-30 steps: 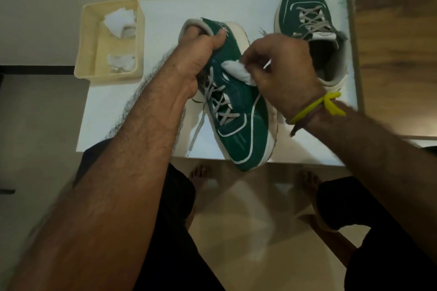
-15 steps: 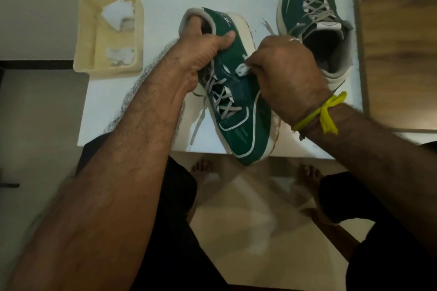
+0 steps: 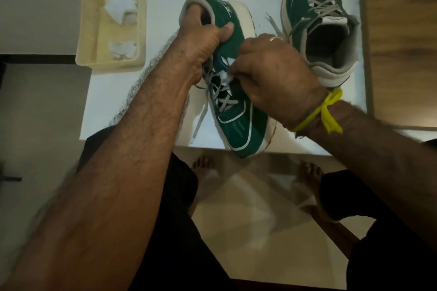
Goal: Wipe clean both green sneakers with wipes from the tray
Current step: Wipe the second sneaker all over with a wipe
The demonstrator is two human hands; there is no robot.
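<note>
A green sneaker (image 3: 238,125) with grey laces lies tilted on its side on the white table (image 3: 163,4), toe toward me. My left hand (image 3: 203,40) grips its collar, fingers inside the opening and thumb on the green side. My right hand (image 3: 274,78) pinches a small white wipe (image 3: 225,77) against the upper beside the laces; most of the wipe is hidden under the fingers. The second green sneaker (image 3: 319,14) stands upright at the back right. A cream tray (image 3: 91,30) at the back left holds crumpled white wipes (image 3: 121,8).
A wooden surface (image 3: 402,42) borders the table on the right. The held sneaker's toe overhangs the table's near edge. Below it are my bare feet (image 3: 203,165) on a pale tiled floor, with a wall behind the table.
My right hand has slid the wipe down the sneaker's side toward the laces, and less of the wipe shows. The left hand keeps its grip on the collar.
</note>
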